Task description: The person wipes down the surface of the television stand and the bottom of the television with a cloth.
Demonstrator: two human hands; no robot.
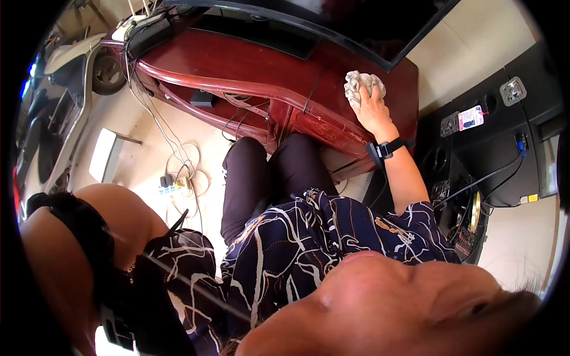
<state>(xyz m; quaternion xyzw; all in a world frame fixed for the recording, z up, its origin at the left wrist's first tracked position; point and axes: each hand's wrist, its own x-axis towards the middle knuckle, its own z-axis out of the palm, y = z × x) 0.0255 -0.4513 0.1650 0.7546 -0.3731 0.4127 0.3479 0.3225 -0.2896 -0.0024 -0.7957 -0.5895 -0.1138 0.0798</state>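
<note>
Apparently half-curled, the right hand [373, 113] grips a crumpled pale cloth [360, 81] on the red cabinet [237, 59].

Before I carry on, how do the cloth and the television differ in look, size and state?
Colour: the cloth is whitish-grey, the television black. Size: the cloth is a small wad, the television far larger. Shape: the cloth is crumpled, the television a flat panel. Contact: the right hand is on the cloth, not on the television. Both are at the dark red cabinet's top.
</note>
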